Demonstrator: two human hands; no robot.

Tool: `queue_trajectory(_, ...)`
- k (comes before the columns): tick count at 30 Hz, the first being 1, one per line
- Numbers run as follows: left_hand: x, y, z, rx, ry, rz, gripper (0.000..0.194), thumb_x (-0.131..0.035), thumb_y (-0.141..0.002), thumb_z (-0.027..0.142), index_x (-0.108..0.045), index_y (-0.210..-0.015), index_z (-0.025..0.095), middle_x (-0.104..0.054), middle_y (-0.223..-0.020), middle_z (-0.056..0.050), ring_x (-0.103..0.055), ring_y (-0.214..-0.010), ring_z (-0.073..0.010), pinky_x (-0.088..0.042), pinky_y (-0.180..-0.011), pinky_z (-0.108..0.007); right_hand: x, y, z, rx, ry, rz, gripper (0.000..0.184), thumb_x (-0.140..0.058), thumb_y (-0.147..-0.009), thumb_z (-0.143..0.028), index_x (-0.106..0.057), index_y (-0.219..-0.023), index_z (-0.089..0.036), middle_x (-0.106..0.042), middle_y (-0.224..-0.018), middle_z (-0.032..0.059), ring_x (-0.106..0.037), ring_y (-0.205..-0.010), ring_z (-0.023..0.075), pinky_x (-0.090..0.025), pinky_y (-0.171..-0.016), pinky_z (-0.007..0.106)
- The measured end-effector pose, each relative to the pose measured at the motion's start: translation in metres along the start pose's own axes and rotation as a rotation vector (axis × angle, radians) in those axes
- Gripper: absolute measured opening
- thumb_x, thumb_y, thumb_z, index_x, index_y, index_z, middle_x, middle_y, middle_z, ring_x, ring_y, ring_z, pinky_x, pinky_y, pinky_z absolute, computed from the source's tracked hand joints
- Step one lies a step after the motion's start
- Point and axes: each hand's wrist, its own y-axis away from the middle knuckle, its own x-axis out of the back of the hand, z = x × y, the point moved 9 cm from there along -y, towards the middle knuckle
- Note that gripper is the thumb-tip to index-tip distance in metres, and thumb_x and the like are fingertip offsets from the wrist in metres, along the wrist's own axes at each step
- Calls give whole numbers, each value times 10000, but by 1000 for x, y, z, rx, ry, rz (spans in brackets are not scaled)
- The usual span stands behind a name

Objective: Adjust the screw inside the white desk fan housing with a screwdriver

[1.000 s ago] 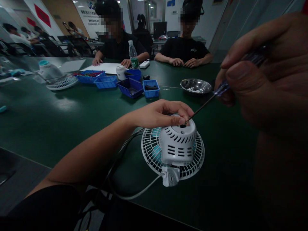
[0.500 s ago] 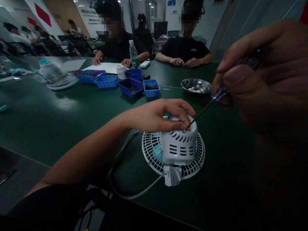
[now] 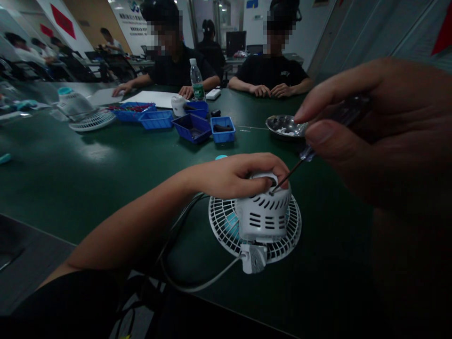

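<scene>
A white fan (image 3: 263, 219) lies grille-down on the green table, its slotted motor housing facing up and a grey cord running off to the left. My left hand (image 3: 247, 176) grips the top of the housing, thumb on the near side and fingers curled over the far side. In my right hand (image 3: 353, 127) is a screwdriver (image 3: 290, 174) with a clear handle, held between thumb and fingers. Its thin shaft slants down to the left, and the tip meets a small screw hole (image 3: 271, 193) at the housing's upper edge.
Several blue bins (image 3: 192, 128) stand across the table, beside a water bottle (image 3: 197, 80). A metal bowl (image 3: 282, 127) with small white parts sits beyond my right hand. Another fan (image 3: 81, 110) lies at the far left. Two people sit opposite.
My right hand has come lower and left, and the screwdriver shaft now stands at a slightly different slant. My left fingers have settled lower over the housing. A person opposite has reached sideways.
</scene>
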Motion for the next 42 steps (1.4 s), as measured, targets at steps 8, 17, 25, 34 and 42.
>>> queue_trajectory(8, -7, -5, -9, -13, -8, 145, 253, -494, -885, 174, -680, -1055, 150, -736, -1121, -88, -683, -1043, -180, -563, -945, -290, 4, -1, -2, -77, 98, 86, 263, -597, -1028, -417, -696, -1224, -272, -743, -1021, -39, -552, -719, 61, -438, -651, 288)
queue_trajectory(17, -6, -5, -12, -48, 87, 186, 220, -514, -832, 168, -682, -974, 164, -746, -1077, -71, -691, -1025, -177, -572, -942, -305, 1, -1, -4, -45, 54, 82, 200, -569, -1001, -259, -685, -1162, -291, -719, -1086, -91, -595, -791, 43, -454, -645, 256)
queue_trajectory(25, -5, -8, -12, -46, 118, 238, 204, -531, -798, 160, -697, -916, 162, -757, -1018, -61, -703, -984, -184, -580, -912, -303, 10, -5, -6, -53, -54, 144, 82, -660, -960, -340, -678, -970, -261, -728, -931, -119, -443, -576, -12, -393, -532, 179)
queue_trajectory(34, -8, -10, -16, -53, 142, 284, 159, -540, -815, 194, -670, -905, 178, -754, -1059, -76, -705, -1055, -190, -567, -955, -318, 1, 0, -3, -90, 44, 35, 215, -503, -1044, -244, -680, -1165, -244, -725, -1062, -77, -510, -574, -13, -420, -490, 183)
queue_trajectory(42, -10, -9, -19, -84, 189, 347, 129, -530, -900, 226, -646, -881, 173, -745, -1022, -81, -693, -1046, -194, -546, -996, -358, 4, 2, 2, -45, 80, 79, 279, -433, -987, -154, -687, -1064, -242, -646, -814, -49, -579, -607, 40, -442, -513, 219)
